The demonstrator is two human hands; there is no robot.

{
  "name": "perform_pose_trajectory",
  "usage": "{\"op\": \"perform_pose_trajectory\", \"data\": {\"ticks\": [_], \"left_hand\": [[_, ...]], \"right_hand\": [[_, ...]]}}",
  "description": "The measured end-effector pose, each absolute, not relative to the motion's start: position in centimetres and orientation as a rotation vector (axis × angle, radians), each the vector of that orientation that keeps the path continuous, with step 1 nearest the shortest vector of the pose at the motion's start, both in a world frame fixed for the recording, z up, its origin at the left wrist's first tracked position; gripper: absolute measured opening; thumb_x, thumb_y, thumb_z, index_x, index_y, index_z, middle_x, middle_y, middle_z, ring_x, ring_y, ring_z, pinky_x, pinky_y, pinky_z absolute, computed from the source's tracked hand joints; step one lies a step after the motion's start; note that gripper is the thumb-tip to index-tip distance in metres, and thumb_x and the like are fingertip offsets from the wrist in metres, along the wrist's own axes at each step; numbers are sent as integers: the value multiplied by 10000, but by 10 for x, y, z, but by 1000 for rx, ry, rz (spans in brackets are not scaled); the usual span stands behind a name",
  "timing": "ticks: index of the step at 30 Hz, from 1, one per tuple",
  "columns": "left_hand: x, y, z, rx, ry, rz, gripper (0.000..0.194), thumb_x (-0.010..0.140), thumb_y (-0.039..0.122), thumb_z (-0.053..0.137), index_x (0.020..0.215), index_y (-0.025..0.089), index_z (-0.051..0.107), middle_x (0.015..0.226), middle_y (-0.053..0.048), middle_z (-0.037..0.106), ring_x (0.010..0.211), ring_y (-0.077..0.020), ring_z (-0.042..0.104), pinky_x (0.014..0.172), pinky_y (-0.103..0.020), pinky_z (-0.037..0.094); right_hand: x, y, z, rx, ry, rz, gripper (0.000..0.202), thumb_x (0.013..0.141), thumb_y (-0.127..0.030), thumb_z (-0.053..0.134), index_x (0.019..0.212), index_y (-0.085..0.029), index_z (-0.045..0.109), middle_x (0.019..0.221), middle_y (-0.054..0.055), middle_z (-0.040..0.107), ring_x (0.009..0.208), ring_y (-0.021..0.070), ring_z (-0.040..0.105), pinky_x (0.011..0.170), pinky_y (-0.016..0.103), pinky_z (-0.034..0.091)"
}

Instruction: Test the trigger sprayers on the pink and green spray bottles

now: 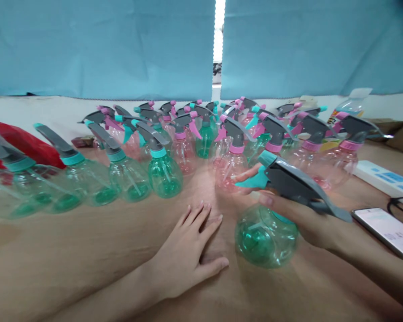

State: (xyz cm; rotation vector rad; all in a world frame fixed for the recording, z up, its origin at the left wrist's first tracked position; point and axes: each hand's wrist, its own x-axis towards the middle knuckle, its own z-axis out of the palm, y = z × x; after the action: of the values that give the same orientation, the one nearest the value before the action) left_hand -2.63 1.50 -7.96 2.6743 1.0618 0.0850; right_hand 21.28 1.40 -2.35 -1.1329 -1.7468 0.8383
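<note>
My right hand (298,210) is wrapped round the neck of a clear green spray bottle (267,239) with a grey head and turquoise trigger. The bottle tilts a little, and I cannot tell whether its base touches the table. Fingers spread, my left hand (188,250) lies flat on the wooden table (121,255) and holds nothing. Ahead of it stands a green spray bottle (165,176) with a turquoise collar, at the right end of a row of similar green ones. A pink spray bottle (231,170) stands just behind the held bottle.
Many more pink and green spray bottles crowd the back of the table. At the right lie a phone (386,230) and a white power strip (383,179), with a labelled plastic bottle (352,105) behind. Red cloth (27,141) is at the left; a blue curtain (104,49) hangs behind.
</note>
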Motion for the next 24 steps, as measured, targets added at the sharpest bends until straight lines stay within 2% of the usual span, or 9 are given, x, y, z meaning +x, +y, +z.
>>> {"op": "perform_pose_trajectory", "data": {"ticks": [5, 9, 12, 16, 21, 24], "left_hand": [[-26, 15, -80, 2675, 1072, 81, 737, 905, 660, 380, 1476, 206, 271, 1553, -128, 149, 1420, -324, 72, 1117, -551, 140], [-26, 15, -79, 2670, 1070, 74, 744, 904, 661, 383, 1474, 194, 278, 1550, -136, 152, 1419, -330, 70, 1112, -559, 151], [-26, 15, -78, 2659, 1078, 57, 747, 902, 662, 385, 1472, 191, 283, 1549, -136, 155, 1418, -330, 71, 1113, -559, 149], [-26, 15, -79, 2651, 1071, 86, 735, 900, 658, 397, 1471, 209, 284, 1552, -117, 155, 1419, -324, 70, 1117, -553, 145], [-27, 15, -81, 2652, 1063, 119, 734, 899, 656, 405, 1471, 214, 284, 1552, -114, 154, 1417, -335, 78, 1115, -559, 147], [-27, 15, -80, 2658, 1069, 90, 731, 900, 658, 397, 1471, 214, 285, 1552, -118, 154, 1419, -327, 74, 1117, -553, 142]], "right_hand": [[206, 11, -19, -1100, -1640, 930, 401, 786, -511, 624, 1112, -278, 631, 975, 54, 707, 958, 245, 664, 822, 391, 530], [201, 12, -17, -1069, -1619, 928, 449, 774, -476, 637, 1179, -285, 599, 970, 50, 713, 924, 246, 678, 837, 416, 528], [200, 12, -15, -1076, -1633, 962, 475, 747, -455, 660, 1187, -288, 593, 969, 51, 712, 859, 248, 692, 779, 417, 555], [201, 11, -13, -1076, -1655, 962, 426, 746, -415, 663, 1147, -282, 606, 935, 46, 717, 900, 239, 688, 732, 358, 579], [198, 11, -10, -1194, -1681, 905, 280, 702, -412, 648, 915, -231, 655, 780, 65, 713, 768, 252, 708, 702, 408, 585], [195, 12, -6, -1162, -1711, 837, 253, 677, -358, 627, 899, -237, 645, 800, 67, 712, 766, 255, 714, 680, 391, 588]]}}
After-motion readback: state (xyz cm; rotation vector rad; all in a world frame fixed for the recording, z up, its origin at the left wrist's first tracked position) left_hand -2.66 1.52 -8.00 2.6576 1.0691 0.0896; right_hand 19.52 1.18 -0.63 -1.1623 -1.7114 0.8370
